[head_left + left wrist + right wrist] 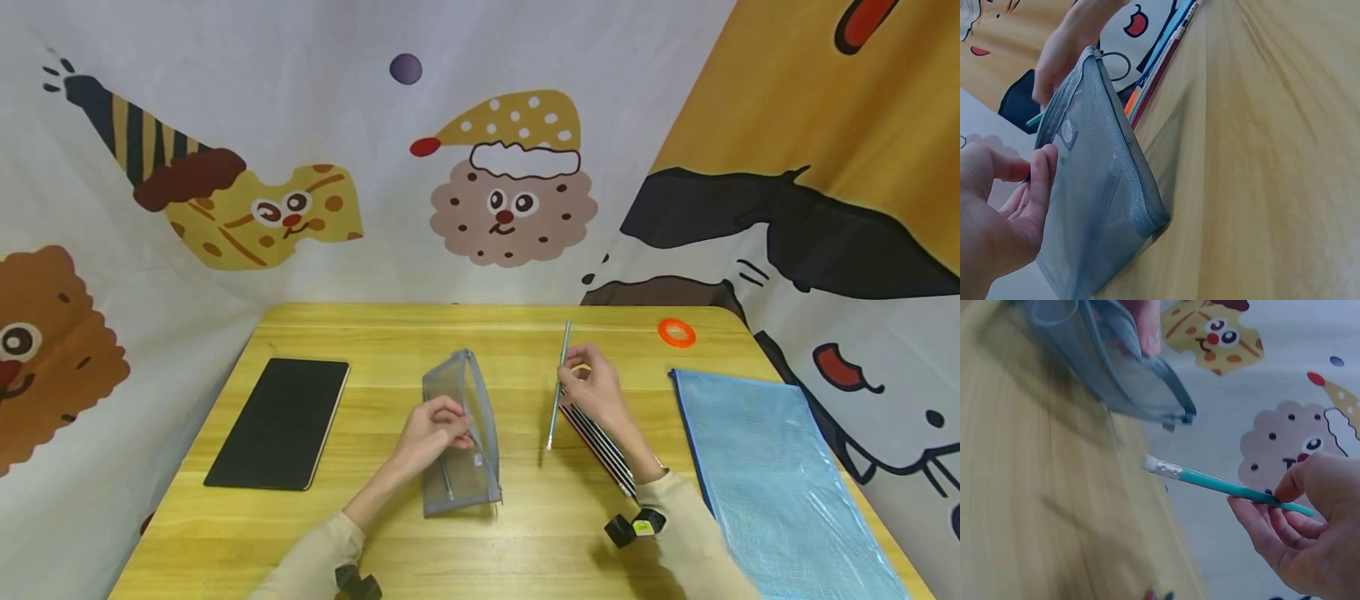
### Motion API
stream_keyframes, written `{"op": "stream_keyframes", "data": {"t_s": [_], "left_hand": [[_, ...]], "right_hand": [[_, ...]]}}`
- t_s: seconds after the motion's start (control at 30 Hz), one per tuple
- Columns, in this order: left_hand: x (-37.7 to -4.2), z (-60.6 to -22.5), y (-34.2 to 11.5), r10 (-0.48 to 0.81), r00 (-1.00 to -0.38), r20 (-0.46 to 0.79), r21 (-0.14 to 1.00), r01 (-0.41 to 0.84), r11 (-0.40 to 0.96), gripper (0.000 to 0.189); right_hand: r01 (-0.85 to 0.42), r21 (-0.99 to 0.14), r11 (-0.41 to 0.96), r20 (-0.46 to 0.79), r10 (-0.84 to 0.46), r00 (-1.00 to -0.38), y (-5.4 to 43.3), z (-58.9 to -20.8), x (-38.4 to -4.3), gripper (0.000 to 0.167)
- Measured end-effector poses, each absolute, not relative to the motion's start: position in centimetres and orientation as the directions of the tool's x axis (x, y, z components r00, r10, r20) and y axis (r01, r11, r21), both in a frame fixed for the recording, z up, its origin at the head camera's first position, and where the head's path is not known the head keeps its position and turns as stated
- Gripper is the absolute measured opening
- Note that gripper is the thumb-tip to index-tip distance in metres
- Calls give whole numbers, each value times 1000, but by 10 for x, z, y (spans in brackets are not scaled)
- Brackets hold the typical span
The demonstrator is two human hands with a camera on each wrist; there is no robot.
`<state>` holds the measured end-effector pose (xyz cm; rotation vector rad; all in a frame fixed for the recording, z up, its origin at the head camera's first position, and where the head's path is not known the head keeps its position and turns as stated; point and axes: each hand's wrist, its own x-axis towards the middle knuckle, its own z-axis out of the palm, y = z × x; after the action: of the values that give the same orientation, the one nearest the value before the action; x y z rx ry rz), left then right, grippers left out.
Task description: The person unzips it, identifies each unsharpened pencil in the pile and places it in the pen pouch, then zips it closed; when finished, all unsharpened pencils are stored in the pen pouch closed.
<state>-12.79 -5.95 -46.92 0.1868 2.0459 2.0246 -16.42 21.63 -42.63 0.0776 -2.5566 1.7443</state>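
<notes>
A pencil (1222, 485) is pinched by the right hand (596, 387); to the left, the left hand (433, 430) pinches a pouch (472, 485).

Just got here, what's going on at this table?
A person's left hand pinches the edge of an open gray mesh pouch, while the right hand holds a teal pencil up off the table, apart from the pouch. More pencils lie below the right hand and forearm. A black notebook sits to the left, a blue folder to the right.
</notes>
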Motion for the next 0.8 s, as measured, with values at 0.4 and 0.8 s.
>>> {"op": "stream_keyframes", "data": {"t_s": [0.4,0.8], "left_hand": [[-126,-468,-57,286,-955,-72,997,-66,30,21],[-125,-468,-55,288,-954,-81,997,-80,17,21]], "right_hand": [[-121,-957,265,114,-43,-993,170,-420,-173,32],[-154,-955,254,129,-112,-985,137,-433,-165,28]]}}
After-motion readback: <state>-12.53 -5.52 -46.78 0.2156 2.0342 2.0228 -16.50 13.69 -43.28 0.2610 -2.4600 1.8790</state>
